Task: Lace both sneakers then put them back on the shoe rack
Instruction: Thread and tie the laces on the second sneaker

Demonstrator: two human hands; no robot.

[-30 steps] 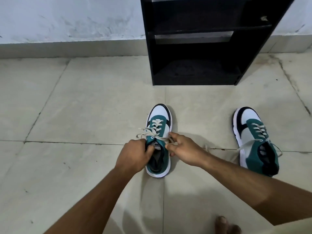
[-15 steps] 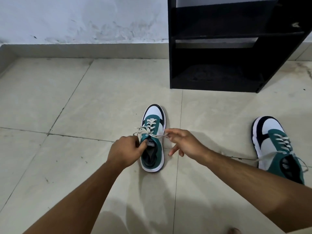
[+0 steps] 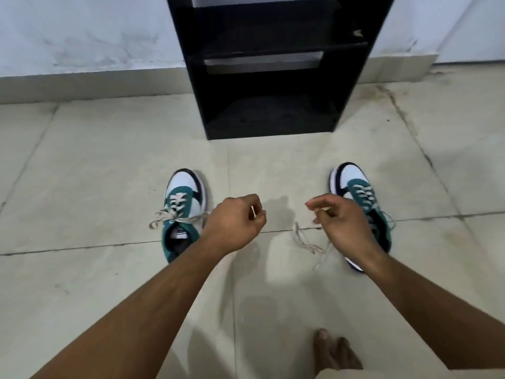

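Observation:
Two teal, white and black sneakers stand on the tiled floor, toes toward the black shoe rack (image 3: 196, 77). The left sneaker (image 3: 182, 212) has its cream lace knotted, with loops spread to both sides. My left hand (image 3: 235, 222) hovers just right of it, fingers curled in, nothing seen in it. The right sneaker (image 3: 355, 187) is partly hidden behind my right hand (image 3: 340, 218), which hangs over its near side with fingers loosely apart. A loose lace (image 3: 304, 240) from that sneaker trails on the floor under the hand.
The rack stands against a white wall (image 3: 82, 34) with a grey skirting; its lowest shelf (image 3: 273, 116) is open and dark. My bare foot (image 3: 332, 351) rests on the floor at the bottom right. Open floor tiles (image 3: 95, 165) lie to the left.
Both hands have let go of the left sneaker's lace and moved right. The right hand now hangs over the right sneaker; the view has swung right too.

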